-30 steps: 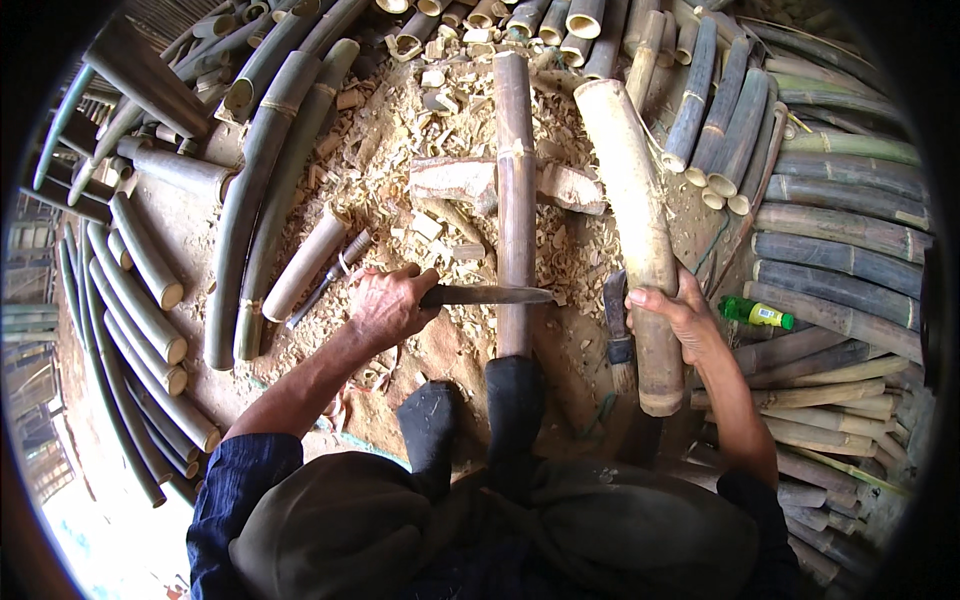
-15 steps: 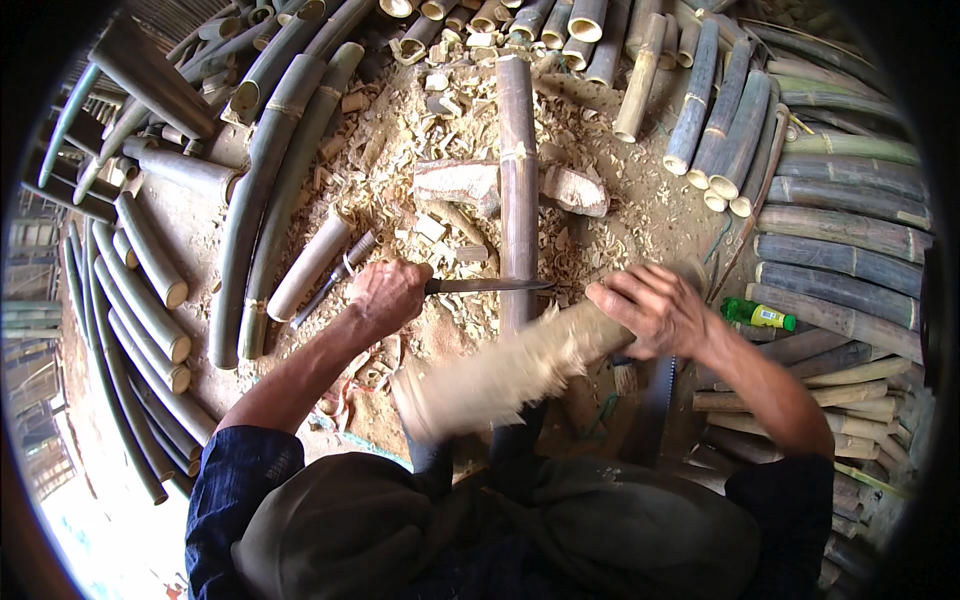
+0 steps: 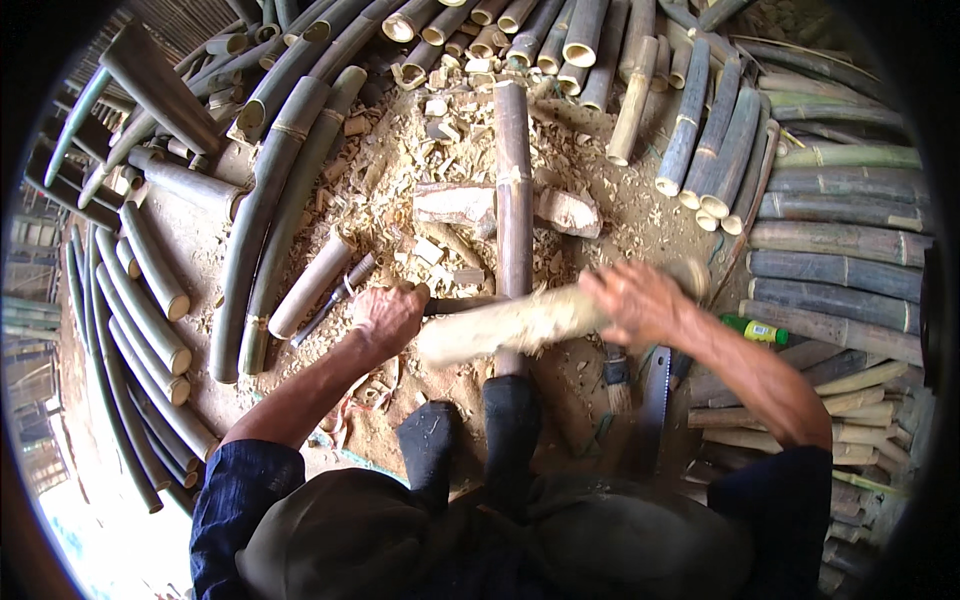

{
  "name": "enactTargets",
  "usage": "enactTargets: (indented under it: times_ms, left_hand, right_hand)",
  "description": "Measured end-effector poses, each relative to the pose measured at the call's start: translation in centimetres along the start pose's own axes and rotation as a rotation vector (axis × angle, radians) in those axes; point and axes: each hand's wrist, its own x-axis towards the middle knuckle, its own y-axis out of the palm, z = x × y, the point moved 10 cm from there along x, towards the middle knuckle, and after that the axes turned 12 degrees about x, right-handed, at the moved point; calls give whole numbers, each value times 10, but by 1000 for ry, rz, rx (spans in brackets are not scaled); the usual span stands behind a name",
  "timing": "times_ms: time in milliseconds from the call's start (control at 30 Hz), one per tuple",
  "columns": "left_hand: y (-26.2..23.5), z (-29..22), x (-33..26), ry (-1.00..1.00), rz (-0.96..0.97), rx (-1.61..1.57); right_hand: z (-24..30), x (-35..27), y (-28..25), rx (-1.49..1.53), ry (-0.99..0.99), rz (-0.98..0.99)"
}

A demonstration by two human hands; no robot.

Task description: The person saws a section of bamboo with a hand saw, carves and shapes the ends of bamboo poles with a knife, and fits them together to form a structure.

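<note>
My left hand (image 3: 388, 316) grips the handle of a long knife (image 3: 455, 304) whose blade lies across a brown bamboo pole (image 3: 513, 190). That pole runs from between my dark-socked feet (image 3: 510, 415) straight away from me. My right hand (image 3: 640, 300) holds a pale thick bamboo club (image 3: 505, 326), blurred with motion and lying almost level over the knife blade and the pole.
Wood chips and shavings (image 3: 400, 190) cover the ground ahead. Cut bamboo poles are stacked at left (image 3: 150, 290), along the top (image 3: 560, 40) and at right (image 3: 840, 250). A handsaw (image 3: 652, 405), a brush (image 3: 617, 380) and a green bottle (image 3: 755, 330) lie by my right side.
My right hand lifted the pale bamboo piece from upright on the ground and swung it leftward, down to a level position over the knife. The left hand stayed on the knife.
</note>
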Motion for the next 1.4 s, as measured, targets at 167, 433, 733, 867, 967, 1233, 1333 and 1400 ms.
enactTargets:
  times_ms: [167,433,733,867,967,1233,1333,1400]
  left_hand:
    - [-4,-8,-5,39,-41,-17]
    - [1,-5,-8,14,69,34]
    - [-5,-6,-7,18,-126,3]
    - [-3,-10,-1,33,-114,10]
    - [10,-3,-13,11,-107,12]
    - [12,15,10,-95,-55,-193]
    - [10,9,-2,-26,-138,-70]
    - [5,-1,4,-20,-56,-85]
  right_hand:
    - [32,-28,-20,184,-471,-358]
    - [69,-28,-22,166,-501,-254]
    - [80,-18,-35,141,-471,-274]
    - [-35,-4,4,19,49,-69]
    - [19,7,10,-13,20,80]
    - [-22,8,20,-61,120,149]
    - [59,8,-6,129,-248,12]
    - [56,-6,-31,160,-460,-241]
